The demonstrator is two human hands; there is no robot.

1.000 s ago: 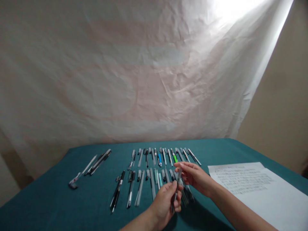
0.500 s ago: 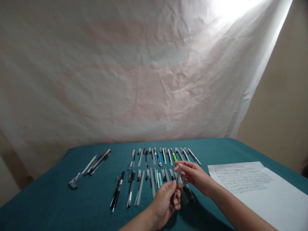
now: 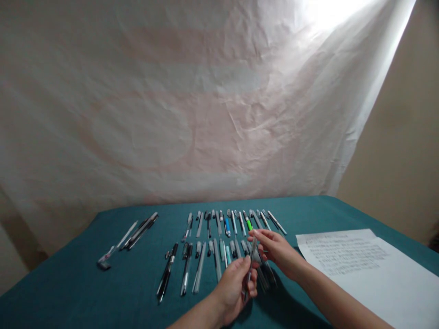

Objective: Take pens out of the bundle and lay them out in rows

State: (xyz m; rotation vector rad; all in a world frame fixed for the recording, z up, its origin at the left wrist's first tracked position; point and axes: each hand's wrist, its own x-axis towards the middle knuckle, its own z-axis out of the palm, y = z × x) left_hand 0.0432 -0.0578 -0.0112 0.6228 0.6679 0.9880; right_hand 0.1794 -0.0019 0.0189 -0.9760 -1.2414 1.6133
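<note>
My left hand [image 3: 236,285] is closed around a slim clear pen [image 3: 253,255], holding it tilted with its upper end away from me. Close above, my right hand [image 3: 276,251] has its fingers pinched beside that upper end. A small clear piece [image 3: 257,257], which looks like the pen's cap, shows at the right fingers and is partly hidden by them. Beneath both hands lies the front row of pens, including a clear pen [image 3: 199,269] and a black one [image 3: 168,274]. Several of these pens have caps lying beside them.
Behind is another row of pens, with a blue one [image 3: 227,227] and a green one [image 3: 249,225]. A loose group of pens [image 3: 142,232] lies at the left. Written paper sheets [image 3: 377,283] rest at the right on the green tablecloth [image 3: 85,292]. A pale sheet [image 3: 206,114] hangs behind.
The pen's upper end now shows more clearly between my hands, and the clear piece sits lower at my right fingers. Both hands stay in nearly the same place.
</note>
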